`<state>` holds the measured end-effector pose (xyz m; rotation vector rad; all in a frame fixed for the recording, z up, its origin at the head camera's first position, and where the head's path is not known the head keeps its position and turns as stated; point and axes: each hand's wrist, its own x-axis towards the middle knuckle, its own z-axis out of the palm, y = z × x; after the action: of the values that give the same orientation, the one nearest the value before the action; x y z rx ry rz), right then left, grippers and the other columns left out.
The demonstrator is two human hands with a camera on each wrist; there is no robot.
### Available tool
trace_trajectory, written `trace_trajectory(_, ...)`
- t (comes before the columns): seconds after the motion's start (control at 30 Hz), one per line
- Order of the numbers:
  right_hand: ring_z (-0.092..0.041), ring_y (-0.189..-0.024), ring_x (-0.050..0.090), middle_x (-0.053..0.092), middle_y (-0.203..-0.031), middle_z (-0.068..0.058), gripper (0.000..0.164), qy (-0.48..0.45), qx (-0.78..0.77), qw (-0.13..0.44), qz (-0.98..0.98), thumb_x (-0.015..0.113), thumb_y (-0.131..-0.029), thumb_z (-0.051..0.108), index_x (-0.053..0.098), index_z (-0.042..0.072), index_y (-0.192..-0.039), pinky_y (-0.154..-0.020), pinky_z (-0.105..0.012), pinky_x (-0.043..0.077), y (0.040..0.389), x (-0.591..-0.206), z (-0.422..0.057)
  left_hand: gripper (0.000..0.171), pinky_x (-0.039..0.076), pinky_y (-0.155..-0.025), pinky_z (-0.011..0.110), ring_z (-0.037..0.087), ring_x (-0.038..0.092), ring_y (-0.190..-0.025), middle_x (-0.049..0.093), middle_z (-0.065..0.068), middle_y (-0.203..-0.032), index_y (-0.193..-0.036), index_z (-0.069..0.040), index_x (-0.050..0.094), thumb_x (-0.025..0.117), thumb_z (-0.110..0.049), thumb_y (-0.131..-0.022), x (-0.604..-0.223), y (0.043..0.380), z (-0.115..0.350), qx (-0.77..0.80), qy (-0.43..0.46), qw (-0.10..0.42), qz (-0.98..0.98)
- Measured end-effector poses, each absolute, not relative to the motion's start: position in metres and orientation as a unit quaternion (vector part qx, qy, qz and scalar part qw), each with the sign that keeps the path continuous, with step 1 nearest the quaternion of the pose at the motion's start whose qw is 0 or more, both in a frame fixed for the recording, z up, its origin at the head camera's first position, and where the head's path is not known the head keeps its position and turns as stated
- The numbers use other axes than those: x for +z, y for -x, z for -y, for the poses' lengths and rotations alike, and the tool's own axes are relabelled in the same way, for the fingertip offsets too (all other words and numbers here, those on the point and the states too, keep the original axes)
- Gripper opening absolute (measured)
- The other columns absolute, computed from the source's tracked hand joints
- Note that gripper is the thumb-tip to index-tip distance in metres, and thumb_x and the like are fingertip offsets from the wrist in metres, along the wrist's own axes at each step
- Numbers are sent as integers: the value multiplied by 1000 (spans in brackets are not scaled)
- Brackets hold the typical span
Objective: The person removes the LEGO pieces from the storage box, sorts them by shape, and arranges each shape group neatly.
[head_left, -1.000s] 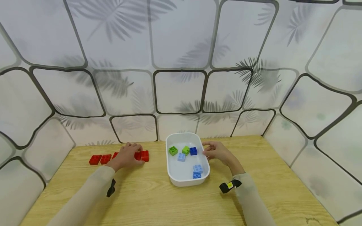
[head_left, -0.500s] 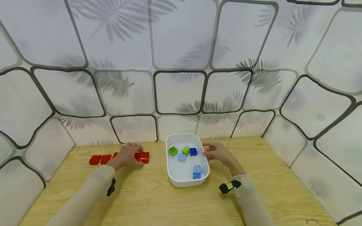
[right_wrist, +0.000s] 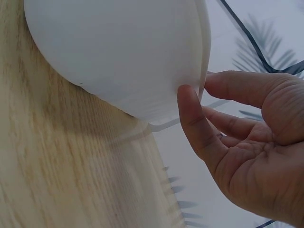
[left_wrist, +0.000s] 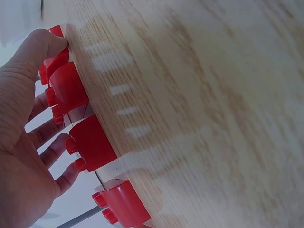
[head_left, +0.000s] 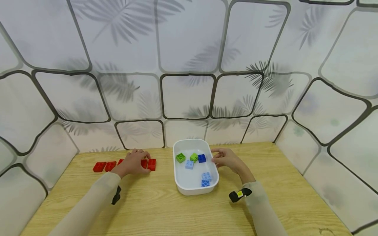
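A row of several red toy building bricks (head_left: 110,166) lies on the table at the left, partly covered by my left hand (head_left: 133,162). In the left wrist view, that hand's thumb and fingers pinch a red brick (left_wrist: 58,59) near the right end of the row, thumb on the near side; some fingers are behind the bricks. To the right stands a white plastic box (head_left: 189,190) holding green, dark blue and light blue bricks. My right hand (head_left: 226,159) pinches the box's right rim, with the thumb against the outer wall (right_wrist: 123,57) in the right wrist view.
Inside the box are two green bricks (head_left: 180,157), one dark blue brick (head_left: 201,158) and several light blue bricks (head_left: 206,176). The wooden table (head_left: 165,216) ends against a patterned curtain (head_left: 189,95) at the back and sides.
The rightmost red brick has shifted very slightly to the right beside my left hand. My right hand and the box stay where they were.
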<state>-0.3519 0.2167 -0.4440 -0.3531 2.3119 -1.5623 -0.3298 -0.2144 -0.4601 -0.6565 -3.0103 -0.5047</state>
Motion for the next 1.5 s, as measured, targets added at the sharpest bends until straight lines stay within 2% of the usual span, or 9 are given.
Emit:
trace_trajectory(0.17,-15,-84,68,68,-108,-19,55,127,-551,161,-809,66,-97,6,47,-6,-147,-81,-42,61,352,-444,-218,41,39,-89,60,31,49,-102,63,8,-109,-108,-14,62,84,-32,-79,-460,330,214,-163,211,11,964)
trace_trajectory(0.4,-15,-83,68,67,-105,-15,52,120,-555,156,-808,65,-97,4,49,-6,-145,-76,-35,61,351,-444,-216,48,39,-91,63,36,49,-106,63,15,-118,-114,-10,61,85,-33,-79,-459,327,211,-170,217,30,961)
trace_trajectory(0.6,-14,-82,67,66,-104,-15,53,118,-554,163,-808,66,-96,4,49,-7,-145,-79,-39,61,349,-442,-215,53,43,-81,53,32,48,-100,64,15,-119,-119,-8,62,86,-34,-79,-450,324,203,-197,245,77,946)
trace_trajectory(0.7,-14,-80,67,66,-104,-15,53,115,-555,163,-807,67,-96,4,49,-6,-145,-79,-38,61,349,-442,-215,52,44,-82,52,33,50,-103,64,14,-120,-120,-10,62,85,-33,-80,-438,322,192,-213,258,93,938)
trace_trajectory(0.9,-14,-79,67,66,-104,-15,52,111,-559,162,-805,66,-96,2,50,-5,-145,-76,-34,61,351,-442,-215,54,44,-90,59,34,51,-113,63,10,-127,-126,-12,62,84,-33,-81,-418,315,162,-218,283,86,930)
trace_trajectory(1.2,-16,-80,67,66,-103,-13,51,106,-560,158,-806,67,-96,3,52,-2,-145,-78,-38,61,351,-442,-215,54,45,-86,44,23,52,-103,67,9,-118,-125,-9,65,84,-34,-82,-409,306,118,-187,332,71,922)
trace_trajectory(1.5,-15,-79,67,67,-100,-12,51,113,-564,157,-803,67,-96,3,52,-4,-144,-79,-42,60,351,-443,-216,44,47,-90,44,23,53,-105,70,7,-120,-120,-11,71,83,-31,-83,-416,316,90,-175,331,49,926)
